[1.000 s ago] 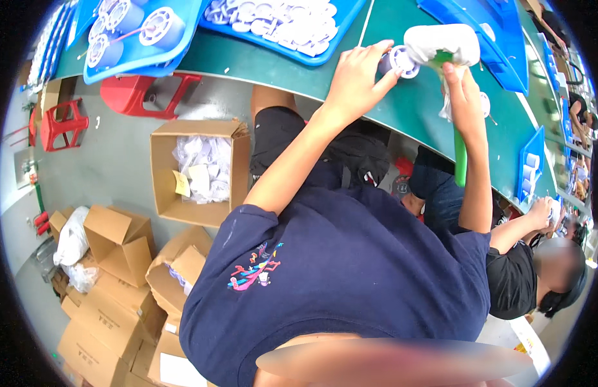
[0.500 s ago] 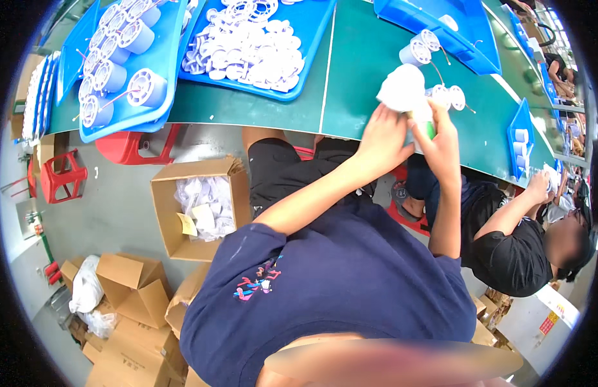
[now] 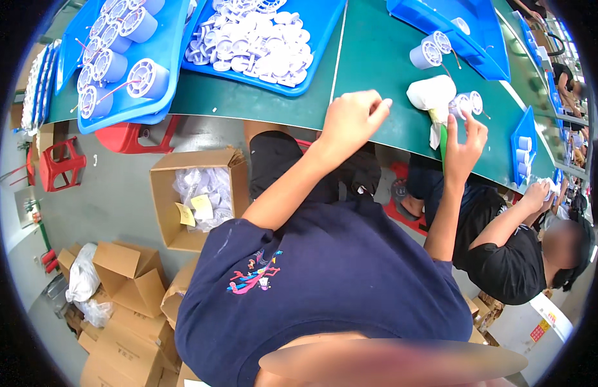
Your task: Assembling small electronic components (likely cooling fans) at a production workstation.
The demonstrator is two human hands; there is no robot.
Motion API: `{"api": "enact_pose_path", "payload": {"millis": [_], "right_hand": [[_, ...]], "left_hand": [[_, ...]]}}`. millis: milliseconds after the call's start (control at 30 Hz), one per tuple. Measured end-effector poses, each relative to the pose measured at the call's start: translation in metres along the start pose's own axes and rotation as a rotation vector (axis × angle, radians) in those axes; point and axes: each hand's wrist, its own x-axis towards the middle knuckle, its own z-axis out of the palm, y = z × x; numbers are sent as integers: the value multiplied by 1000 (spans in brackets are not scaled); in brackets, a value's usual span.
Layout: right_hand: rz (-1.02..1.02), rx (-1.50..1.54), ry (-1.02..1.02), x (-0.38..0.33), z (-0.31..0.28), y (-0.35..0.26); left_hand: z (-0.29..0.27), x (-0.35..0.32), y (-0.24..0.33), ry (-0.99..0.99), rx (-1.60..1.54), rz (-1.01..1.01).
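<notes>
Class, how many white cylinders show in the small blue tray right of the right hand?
3 in a row: the upper cylinder, middle cylinder and lower cylinder. More may be hidden.

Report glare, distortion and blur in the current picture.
Head view: the white pieces partly wash out, as does the white-wrapped tool head; head view: the green table's front edge bows and the picture's rim falls to black; head view: smooth blur covers the co-worker's head.
</notes>
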Motion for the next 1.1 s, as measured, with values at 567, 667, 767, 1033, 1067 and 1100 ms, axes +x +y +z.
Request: {"api": "enact_pose_path", "payload": {"millis": [567,667,767,1033,1067,1100], "right_hand": [[-367,357,-311,92,76,-40],[-509,519,-536,64,74,-93],[-485,645,-595,46,77,-125],[-3,983,-633,30,114,-94],[10,906,-655,30,112,-93],[55,940,-604,27,112,-96]], "left_hand": [[-8,-5,-8,112,-73,149],[-22,2,-14,206,129,344],[-38,10,-25,168,183,428],[-41,2,-30,224,139,312],[-42,2,-31,220,141,318],[-42,1,-31,212,138,323]]}}
